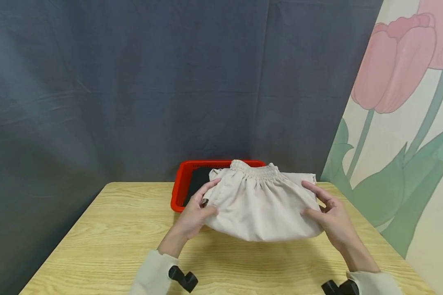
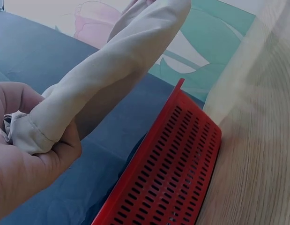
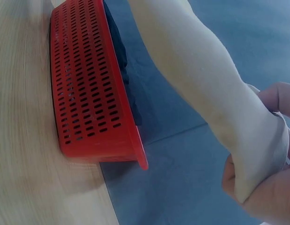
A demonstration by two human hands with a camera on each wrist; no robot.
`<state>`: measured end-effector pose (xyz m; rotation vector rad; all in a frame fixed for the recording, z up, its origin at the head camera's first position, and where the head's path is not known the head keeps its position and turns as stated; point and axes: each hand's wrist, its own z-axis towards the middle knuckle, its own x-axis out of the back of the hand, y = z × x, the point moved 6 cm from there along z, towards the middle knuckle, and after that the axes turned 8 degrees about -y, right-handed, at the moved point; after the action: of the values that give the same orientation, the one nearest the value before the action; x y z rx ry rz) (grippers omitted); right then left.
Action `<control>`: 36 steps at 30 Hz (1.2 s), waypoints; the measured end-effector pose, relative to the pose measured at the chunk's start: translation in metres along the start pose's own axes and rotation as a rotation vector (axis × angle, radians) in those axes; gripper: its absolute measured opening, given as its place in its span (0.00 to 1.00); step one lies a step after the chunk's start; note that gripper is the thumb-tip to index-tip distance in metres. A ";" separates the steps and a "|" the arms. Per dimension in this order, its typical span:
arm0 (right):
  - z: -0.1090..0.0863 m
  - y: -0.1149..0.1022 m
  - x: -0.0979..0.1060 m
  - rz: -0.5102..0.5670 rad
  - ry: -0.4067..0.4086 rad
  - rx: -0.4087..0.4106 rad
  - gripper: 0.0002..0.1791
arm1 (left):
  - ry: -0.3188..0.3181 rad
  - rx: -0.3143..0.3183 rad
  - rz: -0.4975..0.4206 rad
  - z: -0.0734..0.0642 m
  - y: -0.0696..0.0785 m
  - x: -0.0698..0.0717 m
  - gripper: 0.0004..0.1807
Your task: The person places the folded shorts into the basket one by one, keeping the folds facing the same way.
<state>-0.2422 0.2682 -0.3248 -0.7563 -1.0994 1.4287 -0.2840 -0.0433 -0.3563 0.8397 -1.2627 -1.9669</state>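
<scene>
A beige cloth garment (image 1: 262, 209) with a gathered elastic waistband is held up, folded, over the table between both hands. At its left end my left hand (image 1: 195, 213) pinches the cloth between thumb and fingers. My right hand (image 1: 332, 217) grips the right end in the same manner. In the left wrist view the rolled fold of the garment (image 2: 112, 65) runs up and away from my left hand (image 2: 27, 164). The right wrist view has my right hand (image 3: 271, 197) curled round the other end of the garment (image 3: 201, 70).
Behind the garment a red slotted basket (image 1: 176, 196) stands on the wooden table (image 1: 114, 229), with dark cloth (image 1: 196, 182) inside it. A dark blue curtain (image 1: 170, 82) hangs at the back. On the right is a wall painted with tulips (image 1: 395, 65).
</scene>
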 end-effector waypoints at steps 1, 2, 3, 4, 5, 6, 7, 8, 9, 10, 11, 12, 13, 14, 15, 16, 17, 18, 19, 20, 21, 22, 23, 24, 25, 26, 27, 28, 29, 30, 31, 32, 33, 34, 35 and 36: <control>0.001 0.000 -0.001 -0.005 0.002 0.002 0.39 | 0.003 0.001 0.003 -0.001 0.001 0.001 0.45; 0.002 0.001 -0.002 -0.008 0.003 0.004 0.39 | 0.006 0.001 0.005 -0.001 0.001 0.003 0.45; 0.004 0.001 -0.004 -0.010 0.004 0.007 0.39 | 0.010 0.002 0.008 -0.002 0.002 0.004 0.45; 0.005 0.001 -0.005 -0.014 0.006 0.009 0.38 | 0.013 0.004 0.009 -0.003 0.002 0.006 0.45; 0.006 0.002 -0.007 -0.015 0.007 0.012 0.38 | 0.018 0.007 0.011 -0.004 0.002 0.007 0.44; 0.008 0.002 -0.009 -0.014 0.007 0.012 0.38 | 0.024 0.009 0.015 -0.004 0.003 0.009 0.44; 0.009 0.002 -0.010 -0.013 0.007 0.012 0.38 | 0.029 0.011 0.017 -0.005 0.004 0.010 0.44; 0.010 0.002 -0.012 -0.015 0.008 0.011 0.38 | 0.033 0.012 0.018 -0.006 0.004 0.012 0.44; 0.011 0.002 -0.013 -0.026 0.009 0.011 0.37 | 0.037 0.012 0.017 -0.007 0.005 0.013 0.44; 0.013 0.002 -0.014 -0.037 0.009 0.009 0.37 | 0.039 0.013 0.016 -0.007 0.006 0.014 0.44; 0.014 0.001 -0.015 -0.050 0.010 0.009 0.37 | 0.042 0.014 0.014 -0.008 0.007 0.015 0.43; 0.015 0.001 -0.016 -0.065 0.011 0.008 0.36 | 0.043 0.014 0.014 -0.008 0.007 0.016 0.43; 0.017 0.001 -0.017 -0.081 0.012 0.007 0.36 | 0.044 0.015 0.013 -0.008 0.007 0.017 0.43; 0.018 0.001 -0.017 -0.096 0.011 0.007 0.35 | 0.048 0.017 0.012 -0.008 0.007 0.018 0.44; 0.020 0.001 -0.018 -0.108 0.008 0.007 0.35 | 0.053 0.019 0.012 -0.009 0.007 0.020 0.43; 0.021 0.001 -0.019 -0.108 0.005 0.005 0.34 | 0.056 0.021 0.010 -0.009 0.007 0.021 0.43; 0.023 0.002 -0.020 -0.109 0.001 0.007 0.34 | 0.060 0.021 0.006 -0.009 0.007 0.022 0.44; 0.024 0.002 -0.021 -0.108 -0.003 0.008 0.34 | 0.064 0.020 0.004 -0.009 0.007 0.023 0.44; 0.026 0.002 -0.022 -0.110 -0.007 0.009 0.33 | 0.067 0.019 -0.002 -0.009 0.007 0.025 0.44; 0.027 0.002 -0.022 -0.114 -0.010 0.008 0.33 | 0.070 0.018 -0.006 -0.009 0.007 0.026 0.44; 0.028 0.003 -0.023 -0.116 -0.012 0.007 0.33 | 0.071 0.017 -0.009 -0.009 0.007 0.026 0.45; 0.029 0.003 -0.023 -0.119 -0.011 0.006 0.33 | 0.071 0.015 -0.011 -0.009 0.007 0.027 0.45; 0.031 0.003 -0.024 -0.127 -0.007 0.005 0.32 | 0.072 0.014 -0.010 -0.009 0.007 0.028 0.45; 0.032 0.004 -0.024 -0.135 -0.004 0.002 0.32 | 0.072 0.012 -0.007 -0.008 0.007 0.029 0.45; 0.033 0.004 -0.024 -0.143 -0.001 -0.002 0.32 | 0.073 0.011 -0.004 -0.008 0.008 0.030 0.45; 0.035 0.004 -0.024 -0.146 0.002 -0.005 0.31 | 0.075 0.010 0.002 -0.008 0.008 0.031 0.45; 0.036 0.005 -0.024 -0.147 0.005 -0.005 0.31 | 0.075 0.009 0.008 -0.008 0.008 0.032 0.45; 0.037 0.005 -0.024 -0.148 0.007 -0.005 0.31 | 0.076 0.007 0.011 -0.007 0.008 0.033 0.45; 0.039 0.005 -0.024 -0.145 0.008 -0.003 0.30 | 0.077 0.005 0.013 -0.007 0.009 0.034 0.45; 0.040 0.006 -0.024 -0.146 0.006 0.002 0.30 | 0.078 0.004 0.014 -0.007 0.009 0.035 0.45; 0.041 0.006 -0.024 -0.141 0.005 0.006 0.29 | 0.081 0.004 0.013 -0.007 0.009 0.036 0.45; 0.042 0.006 -0.024 -0.132 0.003 0.008 0.29 | 0.082 0.003 0.013 -0.007 0.010 0.037 0.45; 0.043 0.006 -0.024 -0.124 0.001 0.013 0.28 | 0.083 0.003 0.010 -0.007 0.010 0.038 0.45; 0.044 0.006 -0.024 -0.118 0.000 0.017 0.27 | 0.086 0.005 0.007 -0.007 0.010 0.039 0.45; 0.046 0.006 -0.024 -0.114 -0.002 0.019 0.26 | 0.089 0.006 0.003 -0.006 0.010 0.040 0.46; 0.047 0.006 -0.024 -0.114 -0.003 0.019 0.25 | 0.093 0.007 0.002 -0.006 0.011 0.041 0.46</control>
<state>-0.2834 0.2354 -0.3170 -0.6679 -1.1127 1.3428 -0.3010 -0.0826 -0.3552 0.9221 -1.2165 -1.9012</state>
